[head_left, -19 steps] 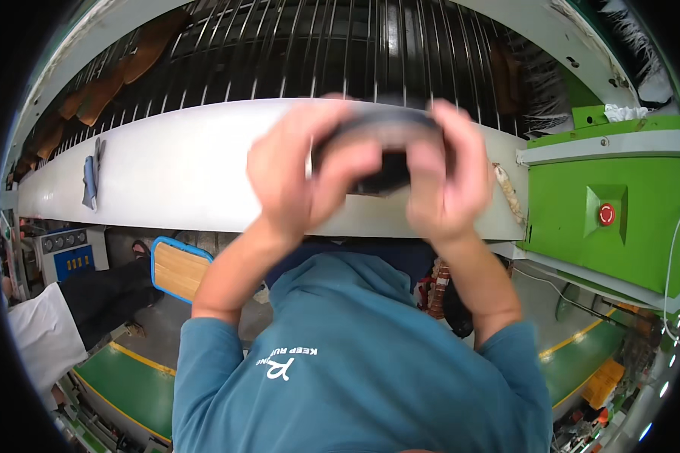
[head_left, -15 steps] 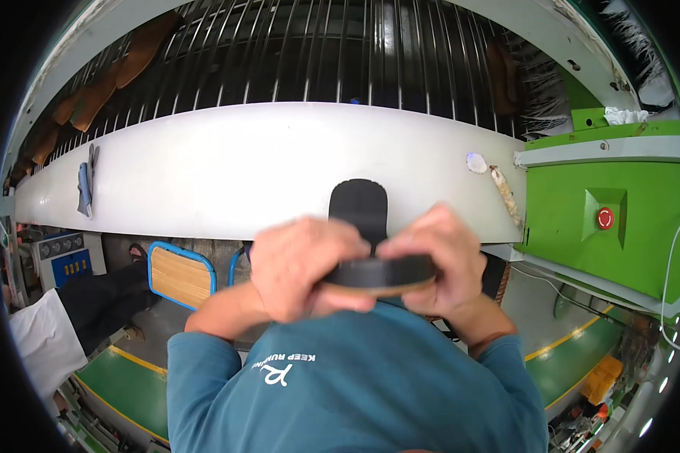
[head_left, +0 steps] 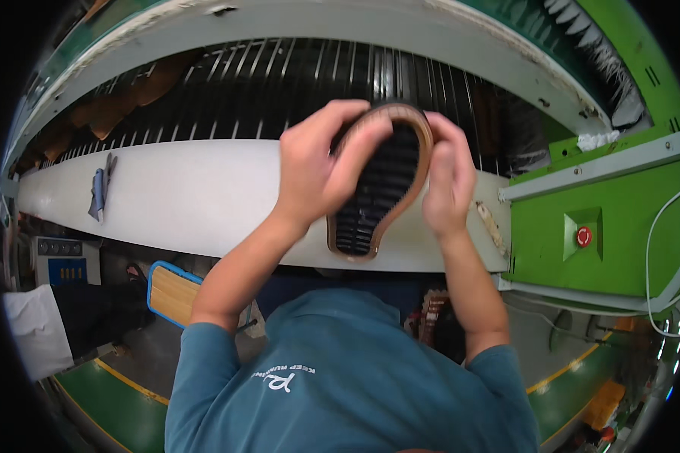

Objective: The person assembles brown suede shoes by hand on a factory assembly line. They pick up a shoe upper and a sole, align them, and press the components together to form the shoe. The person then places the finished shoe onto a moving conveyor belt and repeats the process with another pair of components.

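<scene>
Above the white table (head_left: pixel 204 181) I hold up a shoe sole (head_left: pixel 389 177), black with a tan rim. Its ridged side faces me, its wide end is farther away and its narrow end is nearer to me. My left hand (head_left: pixel 321 162) grips the left side of the wide end, with the thumb laid across the tan rim. Around the right edge curls my right hand (head_left: pixel 449 174), fingers at the rim. The sole's far face is hidden from me.
Beyond the table runs a row of metal bars (head_left: pixel 234 90) under a pale frame. At right stands a green machine (head_left: pixel 551 249) with a red button (head_left: pixel 584 237). A tan stick-like piece (head_left: pixel 489 225) and a grey-blue item (head_left: pixel 98 195) lie on the table. A person (head_left: pixel 38 325) and a wooden-seated stool (head_left: pixel 172 294) are at left.
Both hands have moved up and away from my chest, over the table. The sole has turned from edge-on to showing its ridged side. My view has tilted slightly.
</scene>
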A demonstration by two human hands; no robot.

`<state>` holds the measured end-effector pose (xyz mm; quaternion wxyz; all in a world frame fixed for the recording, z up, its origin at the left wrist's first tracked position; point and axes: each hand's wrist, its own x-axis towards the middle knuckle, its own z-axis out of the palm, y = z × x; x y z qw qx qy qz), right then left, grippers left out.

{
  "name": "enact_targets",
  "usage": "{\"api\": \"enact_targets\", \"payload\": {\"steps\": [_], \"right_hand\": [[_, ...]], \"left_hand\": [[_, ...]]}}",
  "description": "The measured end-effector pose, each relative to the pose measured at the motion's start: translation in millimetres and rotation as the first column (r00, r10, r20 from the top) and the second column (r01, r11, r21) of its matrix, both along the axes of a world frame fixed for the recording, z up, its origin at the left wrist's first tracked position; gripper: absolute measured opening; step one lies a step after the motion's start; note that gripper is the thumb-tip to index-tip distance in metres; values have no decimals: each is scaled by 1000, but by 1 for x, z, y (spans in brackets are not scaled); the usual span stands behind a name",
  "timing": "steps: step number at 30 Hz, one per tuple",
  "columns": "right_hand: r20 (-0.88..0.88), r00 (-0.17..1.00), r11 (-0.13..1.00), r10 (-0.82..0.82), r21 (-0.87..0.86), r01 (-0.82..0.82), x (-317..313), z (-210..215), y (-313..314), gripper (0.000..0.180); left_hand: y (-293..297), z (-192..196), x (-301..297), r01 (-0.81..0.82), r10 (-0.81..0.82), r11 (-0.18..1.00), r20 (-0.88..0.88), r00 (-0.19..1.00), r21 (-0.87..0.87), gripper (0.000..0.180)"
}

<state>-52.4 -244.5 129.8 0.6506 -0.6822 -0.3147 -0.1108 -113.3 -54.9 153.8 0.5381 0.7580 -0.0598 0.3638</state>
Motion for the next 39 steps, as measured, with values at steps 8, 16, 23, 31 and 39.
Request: {"api": "enact_targets", "payload": {"steps": [8, 16, 23, 31, 39], "right_hand": [[445, 739, 166, -506, -790, 590, 234, -97, -118, 88], [278, 756, 272, -593, -815, 512, 334, -208, -226, 106], [44, 827, 489, -560, -789, 372, 340, -140, -219, 104], [-743, 540, 795, 395, 571, 205, 85, -43, -102, 74], [-687, 589, 789, 425, 600, 130, 26, -99, -58, 66]], "left_hand": [[90, -120, 71, -138, 1, 907, -325, 946, -399, 41], [98, -177, 90, -221, 43, 886, -404, 914, -407, 47], [104, -182, 87, -252, 63, 888, -440, 896, -385, 48], [104, -165, 76, -224, -4, 849, -430, 903, -478, 37], [108, -154, 74, -89, -143, 793, -326, 935, -603, 31]]}}
